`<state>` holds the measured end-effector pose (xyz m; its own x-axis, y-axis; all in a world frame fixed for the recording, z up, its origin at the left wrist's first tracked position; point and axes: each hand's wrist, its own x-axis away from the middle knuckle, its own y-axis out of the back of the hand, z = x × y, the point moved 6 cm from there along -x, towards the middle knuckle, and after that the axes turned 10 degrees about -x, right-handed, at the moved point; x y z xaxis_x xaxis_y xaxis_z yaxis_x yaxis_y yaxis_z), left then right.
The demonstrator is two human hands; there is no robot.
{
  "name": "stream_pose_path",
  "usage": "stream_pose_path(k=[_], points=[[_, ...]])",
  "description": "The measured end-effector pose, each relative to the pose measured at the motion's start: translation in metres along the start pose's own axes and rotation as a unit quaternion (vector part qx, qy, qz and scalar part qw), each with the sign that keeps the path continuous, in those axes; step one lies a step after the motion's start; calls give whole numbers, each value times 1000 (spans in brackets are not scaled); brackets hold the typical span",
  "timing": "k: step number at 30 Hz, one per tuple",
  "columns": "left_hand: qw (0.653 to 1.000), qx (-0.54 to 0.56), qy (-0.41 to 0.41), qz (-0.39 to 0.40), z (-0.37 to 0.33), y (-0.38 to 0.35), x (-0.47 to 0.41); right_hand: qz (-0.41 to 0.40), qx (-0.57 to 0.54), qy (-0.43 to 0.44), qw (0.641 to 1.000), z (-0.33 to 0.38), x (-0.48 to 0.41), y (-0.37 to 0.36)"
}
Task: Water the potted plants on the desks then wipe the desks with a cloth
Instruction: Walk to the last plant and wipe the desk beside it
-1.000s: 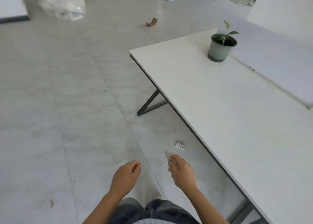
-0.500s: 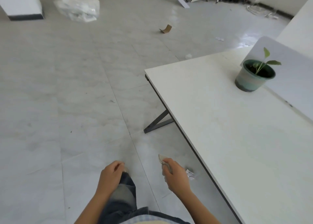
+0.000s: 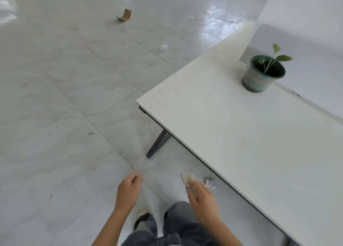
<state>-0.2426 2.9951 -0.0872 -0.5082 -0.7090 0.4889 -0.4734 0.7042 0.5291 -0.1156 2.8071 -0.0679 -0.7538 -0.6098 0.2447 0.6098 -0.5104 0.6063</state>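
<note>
Pinched in the curled fingers of the right hand [image 3: 202, 199] is a small pale cloth [image 3: 187, 178], one corner sticking out past the knuckles; it is held low over the floor, just off the near edge of the desk [image 3: 232, 134]. Nothing is held in the loosely curled left hand [image 3: 129, 192]. The cloth is judged light, soft and limp, best bunched into the palm. The potted plant [image 3: 259, 74] is seen by the desk's far edge; its pot looks breakable
</note>
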Motion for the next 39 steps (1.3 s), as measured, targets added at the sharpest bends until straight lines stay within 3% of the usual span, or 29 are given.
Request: stream_pose_path(k=[4,8,12,18,20,24,26,28,29,31,32,35,39], points=[[993,-60,-26,95,-20,-40,-29,-58,-24,17,998,10,-36,24],[999,-5,-42,25,-78,-17,-85,-119,-75,50,989,28,-98,51],[999,6,-50,-3,-118,-13,-123,-102,-100,66,988,40,-156,61],[991,-19,-97,87,-172,-44,-150,-189,-139,-46,971,11,-189,99],[988,-17,-111,107,-202,-50,-173,-236,-206,-112,943,-4,-196,122],[972,-67,-170,146,-262,-84,-216,-393,-325,-206,835,-27,-206,187],[944,-175,-260,100,-294,-101,-236,-479,-334,-222,781,-44,-211,228],[897,-301,-321,47,-317,-126,-266,-541,-298,-216,756,-70,-225,268],[877,-360,-314,49,-324,-141,-283,-556,-283,-210,753,-84,-236,284],[847,-436,-298,56,-330,-161,-306,-550,-229,-216,773,-111,-265,314],[833,-469,-287,67,-327,-168,-312,-521,-190,-227,801,-122,-282,325],[801,-516,-296,61,-321,-175,-314,-341,-60,-271,898,-146,-334,339],[807,-510,-298,33,-320,-178,-318,-226,17,-334,915,-170,-370,339]])
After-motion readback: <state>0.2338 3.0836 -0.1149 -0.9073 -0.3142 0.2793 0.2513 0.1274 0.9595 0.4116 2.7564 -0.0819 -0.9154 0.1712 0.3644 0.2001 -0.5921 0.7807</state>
